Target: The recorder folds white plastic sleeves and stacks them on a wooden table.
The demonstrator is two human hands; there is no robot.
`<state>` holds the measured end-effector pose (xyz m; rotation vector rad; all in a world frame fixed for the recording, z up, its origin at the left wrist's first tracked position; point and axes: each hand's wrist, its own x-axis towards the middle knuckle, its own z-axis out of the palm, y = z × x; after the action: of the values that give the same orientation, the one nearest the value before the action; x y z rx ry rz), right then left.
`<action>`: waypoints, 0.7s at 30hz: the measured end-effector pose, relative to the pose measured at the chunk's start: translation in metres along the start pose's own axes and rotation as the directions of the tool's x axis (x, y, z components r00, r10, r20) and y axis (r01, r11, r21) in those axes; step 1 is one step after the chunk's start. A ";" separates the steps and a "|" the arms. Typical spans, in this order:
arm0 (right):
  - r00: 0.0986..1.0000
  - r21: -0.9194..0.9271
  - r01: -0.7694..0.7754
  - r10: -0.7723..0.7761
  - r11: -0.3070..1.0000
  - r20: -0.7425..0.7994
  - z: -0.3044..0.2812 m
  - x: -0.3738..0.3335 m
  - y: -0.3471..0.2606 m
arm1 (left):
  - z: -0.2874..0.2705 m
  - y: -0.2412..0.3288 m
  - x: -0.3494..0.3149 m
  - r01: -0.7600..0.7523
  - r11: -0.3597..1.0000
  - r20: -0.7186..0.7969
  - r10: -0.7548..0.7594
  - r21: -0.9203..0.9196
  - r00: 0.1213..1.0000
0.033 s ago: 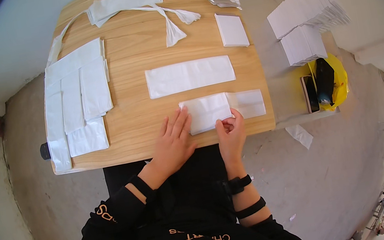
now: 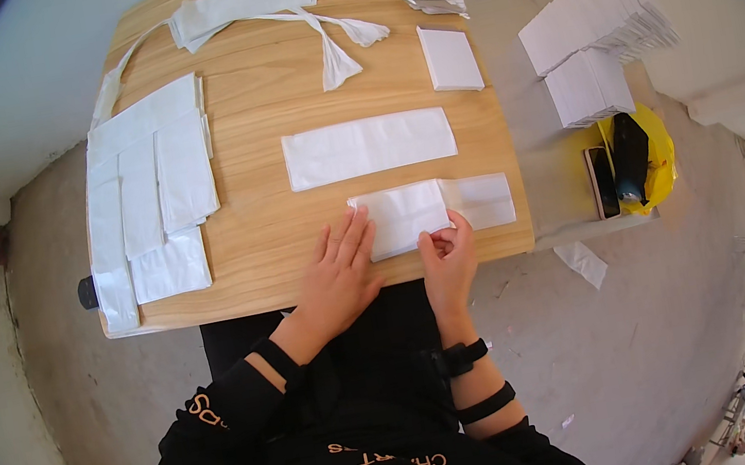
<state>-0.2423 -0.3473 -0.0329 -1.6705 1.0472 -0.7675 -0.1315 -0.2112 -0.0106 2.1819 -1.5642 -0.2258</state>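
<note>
Near the front edge of the wooden table [image 2: 266, 240], a white rectangular piece [image 2: 404, 212] lies against a thinner white strip [image 2: 483, 202] that sticks out to its right. I cannot tell whether they are one folded bag or two pieces. My left hand [image 2: 336, 268] rests at the left end of the piece, fingers stretched out and fingertips on its edge. With thumb and fingers closed, my right hand [image 2: 448, 254] pinches the front edge near where the two parts meet. Beyond them lies a flat white plastic bag [image 2: 368, 148], touched by neither hand.
Overlapping white bags [image 2: 154, 190] cover the table's left side. A white bundle [image 2: 245, 2] with twisted strips [image 2: 339, 63] lies at the far edge. White stacks [image 2: 450, 57] stand far right; taller stacks [image 2: 587, 88], a phone [image 2: 601, 182] and a yellow bag [image 2: 660, 155] are beyond the table's right edge.
</note>
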 end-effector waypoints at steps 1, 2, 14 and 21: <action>1.000 0.000 0.000 0.000 1.000 0.000 0.000 -0.001 0.003 | 0.001 0.000 0.002 0.000 1.000 0.000 0.000 0.000 1.000; 1.000 -0.009 0.010 -0.010 1.000 -0.007 0.000 -0.001 0.006 | 0.003 0.001 0.004 -0.010 1.000 0.012 0.009 0.022 1.000; 0.999 -0.223 -0.021 0.013 0.975 -0.037 -0.019 0.006 0.000 | 0.018 -0.007 0.006 -0.020 0.994 0.075 0.012 0.106 0.997; 0.820 -0.365 0.573 -0.506 0.734 0.269 -0.019 0.027 -0.028 | 0.018 -0.010 0.003 -0.053 0.991 0.058 0.046 0.127 0.997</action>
<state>-0.2393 -0.3752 0.0005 -2.4455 0.6353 -0.7887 -0.1288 -0.2163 -0.0305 2.2480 -1.7042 -0.1758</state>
